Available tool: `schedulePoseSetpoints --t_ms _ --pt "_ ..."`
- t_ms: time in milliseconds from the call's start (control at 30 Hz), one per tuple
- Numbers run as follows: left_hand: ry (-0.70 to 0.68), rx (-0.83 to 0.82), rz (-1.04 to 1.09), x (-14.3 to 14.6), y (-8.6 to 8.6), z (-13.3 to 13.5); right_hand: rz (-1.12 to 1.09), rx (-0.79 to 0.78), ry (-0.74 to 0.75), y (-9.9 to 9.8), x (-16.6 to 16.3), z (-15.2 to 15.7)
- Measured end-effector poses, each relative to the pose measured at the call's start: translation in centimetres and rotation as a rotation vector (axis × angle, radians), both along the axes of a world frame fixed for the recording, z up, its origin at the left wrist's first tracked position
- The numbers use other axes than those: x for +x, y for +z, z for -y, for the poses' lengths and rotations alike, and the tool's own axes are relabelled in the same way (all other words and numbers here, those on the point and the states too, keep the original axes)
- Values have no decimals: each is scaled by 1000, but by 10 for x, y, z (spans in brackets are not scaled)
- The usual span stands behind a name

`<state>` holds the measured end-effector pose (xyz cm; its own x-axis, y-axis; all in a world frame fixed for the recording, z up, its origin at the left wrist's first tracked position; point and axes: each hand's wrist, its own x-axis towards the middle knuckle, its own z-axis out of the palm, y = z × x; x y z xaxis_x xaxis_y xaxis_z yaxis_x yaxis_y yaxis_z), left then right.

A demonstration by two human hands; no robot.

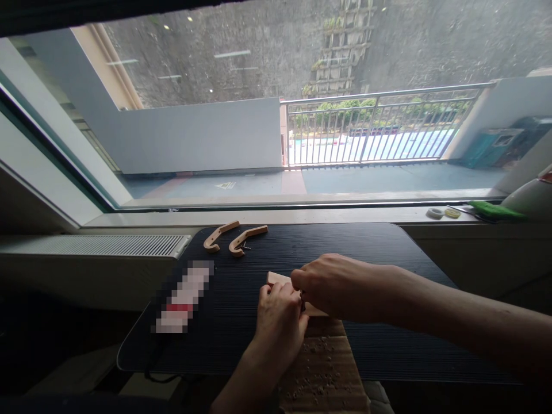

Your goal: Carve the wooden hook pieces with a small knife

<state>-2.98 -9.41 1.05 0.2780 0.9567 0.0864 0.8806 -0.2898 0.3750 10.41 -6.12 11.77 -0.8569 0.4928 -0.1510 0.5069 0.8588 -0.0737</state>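
Observation:
A pale wooden piece (276,278) lies on the dark table, mostly hidden beneath both hands. My left hand (280,313) is closed over it, fingers curled on its near side. Just right of it, my right hand (321,284) is closed in a pinch above the wood. A small dark thing (302,300) shows between the two hands, too hidden to name. Corrugated cardboard (323,368) with scattered wood crumbs extends from under the wood toward me. Two wooden hooks (219,234) (245,238) lie farther back, with small dark screws (245,246) beside the right one.
The black table (345,247) has a rounded edge and stands against the windowsill (302,216). A blurred pink-and-red item (183,299) lies at its left. Tape rolls (434,213) and a green brush-like thing (495,210) rest on the sill. A radiator (95,244) is at left.

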Motion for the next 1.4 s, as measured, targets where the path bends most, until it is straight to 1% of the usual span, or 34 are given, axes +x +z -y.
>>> schedulePoseSetpoints --t_ms 267,400,500,667,833,1033,1200,1300,1400 --pt "-3 -20 -22 1 4 1 -11 -18 18 2 -4 6" --pt "-9 -29 -16 1 6 1 -41 19 31 0 -5 8" --pt "-12 -37 -26 1 8 1 -11 20 42 0 -4 7" --pt "-1 -61 -63 2 11 0 39 24 28 8 -1 7" --pt "18 -26 -64 2 8 1 67 42 26 16 -1 6" --pt "-14 -12 -62 1 3 1 27 -16 -4 12 3 0" --pt "-4 -51 -80 2 5 0 6 -45 -52 8 8 -5" --pt "-10 -83 -88 2 7 0 33 29 -93 6 7 -6" --pt "-18 -73 -82 1 6 0 21 82 -118 8 6 -4"
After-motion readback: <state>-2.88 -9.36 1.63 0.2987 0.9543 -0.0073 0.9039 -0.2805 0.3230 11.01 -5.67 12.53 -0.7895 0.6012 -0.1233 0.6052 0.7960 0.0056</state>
